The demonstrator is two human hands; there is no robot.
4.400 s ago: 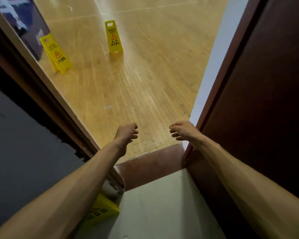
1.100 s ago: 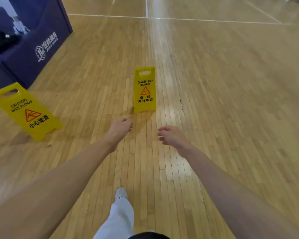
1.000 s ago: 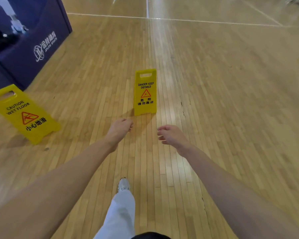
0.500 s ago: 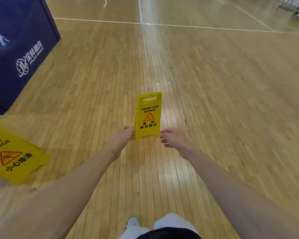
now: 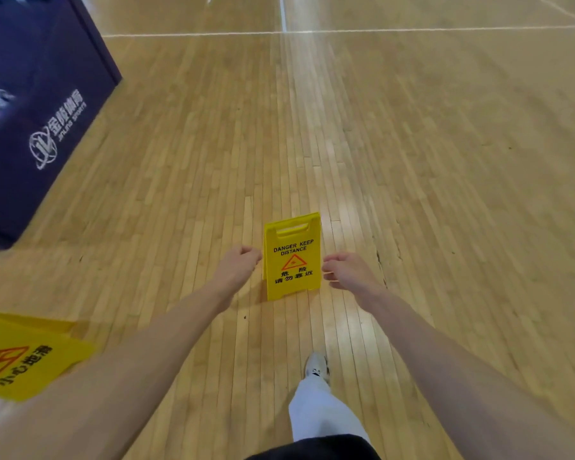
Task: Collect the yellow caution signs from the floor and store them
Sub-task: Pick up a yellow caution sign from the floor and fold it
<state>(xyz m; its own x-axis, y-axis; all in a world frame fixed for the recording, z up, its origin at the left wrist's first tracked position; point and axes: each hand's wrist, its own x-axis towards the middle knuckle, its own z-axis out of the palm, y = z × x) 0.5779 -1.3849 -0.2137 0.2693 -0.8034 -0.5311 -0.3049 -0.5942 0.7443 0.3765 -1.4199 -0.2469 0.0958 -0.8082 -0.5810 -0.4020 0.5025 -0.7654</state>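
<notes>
A yellow "danger keep distance" sign (image 5: 292,257) stands upright on the wooden floor straight ahead. My left hand (image 5: 238,268) hovers just left of it, fingers curled shut, holding nothing. My right hand (image 5: 347,270) hovers just right of it, fingers loosely curled and apart, also holding nothing. Neither hand touches the sign. A second yellow "wet floor" sign (image 5: 24,356) stands at the lower left edge, partly cut off by the frame and by my left forearm.
A dark blue padded barrier (image 5: 37,111) with a white logo runs along the left. Wooden court floor (image 5: 445,161) with white lines spreads ahead and to the right. My right leg in white trousers and a white shoe (image 5: 316,368) steps forward below the sign.
I have walked from a doorway onto the court. The danger sign now sits between my hands, and the wet floor sign has slid to the lower left.
</notes>
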